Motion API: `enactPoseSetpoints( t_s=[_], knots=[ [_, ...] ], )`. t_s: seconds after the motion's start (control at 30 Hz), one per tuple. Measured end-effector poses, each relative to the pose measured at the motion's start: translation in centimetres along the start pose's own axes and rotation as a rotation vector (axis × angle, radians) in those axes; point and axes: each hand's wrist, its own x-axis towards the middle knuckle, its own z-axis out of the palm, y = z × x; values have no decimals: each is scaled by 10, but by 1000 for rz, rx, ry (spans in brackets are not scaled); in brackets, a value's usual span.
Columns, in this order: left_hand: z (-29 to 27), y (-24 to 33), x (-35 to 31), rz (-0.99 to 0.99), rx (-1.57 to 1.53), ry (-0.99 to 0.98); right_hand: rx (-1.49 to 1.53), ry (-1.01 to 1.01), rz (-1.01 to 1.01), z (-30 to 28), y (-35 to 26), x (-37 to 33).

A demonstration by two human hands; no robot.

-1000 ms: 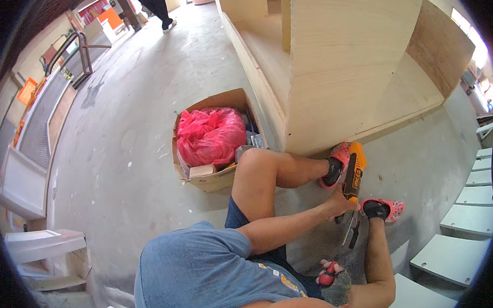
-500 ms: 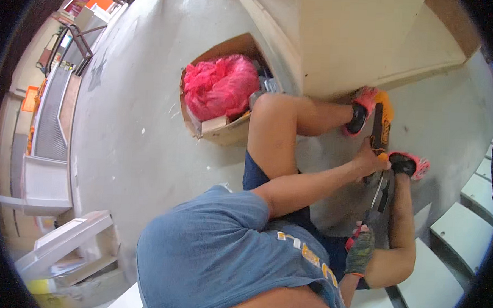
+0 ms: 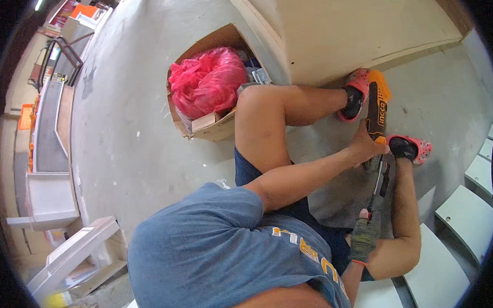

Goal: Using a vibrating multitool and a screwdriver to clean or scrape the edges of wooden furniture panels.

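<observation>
An orange-and-black power tool (image 3: 376, 113) lies on the floor between my feet, its orange end beside my far shoe. My bare left hand (image 3: 366, 147) closes around the tool's near end, by a small orange part. In my right hand (image 3: 365, 239), gloved in dark green, is a screwdriver (image 3: 378, 179) with a thin metal shaft. Its handle is mostly hidden in the fist, and only a little red shows. The shaft points away from me to the tool's near end, by my left fingers, which hide the tip. A dark strip (image 3: 385, 179) lies alongside the shaft.
Pink clogs (image 3: 359, 84) on my feet flank the tool. A cardboard box (image 3: 214, 131) with a pink plastic bag (image 3: 208, 81) stands beyond my left knee. Pale panels (image 3: 436, 272) lie at right. A large cream panel (image 3: 367, 35) stands ahead; white furniture pieces (image 3: 74, 245) are at left.
My right hand has turned about the screwdriver handle, its thumb now along it, covering most of the red. My left hand stays on the power tool. The whole view has shifted slightly.
</observation>
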Motion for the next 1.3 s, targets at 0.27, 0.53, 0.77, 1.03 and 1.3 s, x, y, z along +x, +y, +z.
enactPoseSetpoints(
  t_s=[0.27, 0.53, 0.77, 1.03, 1.3],
  knots=[
    [-11, -13, 8, 3, -3, -2, 698, -347, 277, -24, -16, -10],
    [-4, 24, -15, -5, -77, -49, 4, 252, -275, -5, -13, -18],
    [-7, 10, -7, 56, -84, -18, 81, 32, -110, 8, 7, -4],
    [-11, 13, -7, 28, 14, -43, 575, -295, -31, -3, 15, 5],
    [-8, 9, -4, 93, -30, -43, 495, -243, 103, 5, -1, 0]
  ],
)
